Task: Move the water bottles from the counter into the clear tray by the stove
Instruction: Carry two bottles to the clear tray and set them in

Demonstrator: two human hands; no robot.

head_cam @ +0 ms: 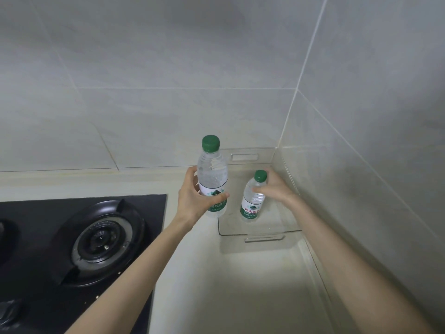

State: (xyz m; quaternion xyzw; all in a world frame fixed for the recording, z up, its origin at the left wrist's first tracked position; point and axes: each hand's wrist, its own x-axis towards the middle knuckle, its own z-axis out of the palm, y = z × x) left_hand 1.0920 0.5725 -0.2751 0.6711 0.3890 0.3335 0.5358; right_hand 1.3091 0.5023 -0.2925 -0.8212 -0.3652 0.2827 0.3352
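Here the left hand (192,197) grasps the larger water bottle (212,179), upright at the clear tray's (262,235) left wall; whether it sits inside, I cannot tell. The right hand (275,186) grasps the smaller water bottle (252,201), standing inside the tray on the bench (216,285).

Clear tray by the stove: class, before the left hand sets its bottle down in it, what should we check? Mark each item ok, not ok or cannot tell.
1. Grip of the left hand on the large bottle: ok, curled round its label.
2. Cap on the large bottle: ok.
3. The small bottle upright inside the clear tray: ok.
4. Bare tray floor left of the small bottle: ok.
5. The right hand off the small bottle: not ok, it grips it.
6. Base of the large bottle clear of the tray's left wall: cannot tell.
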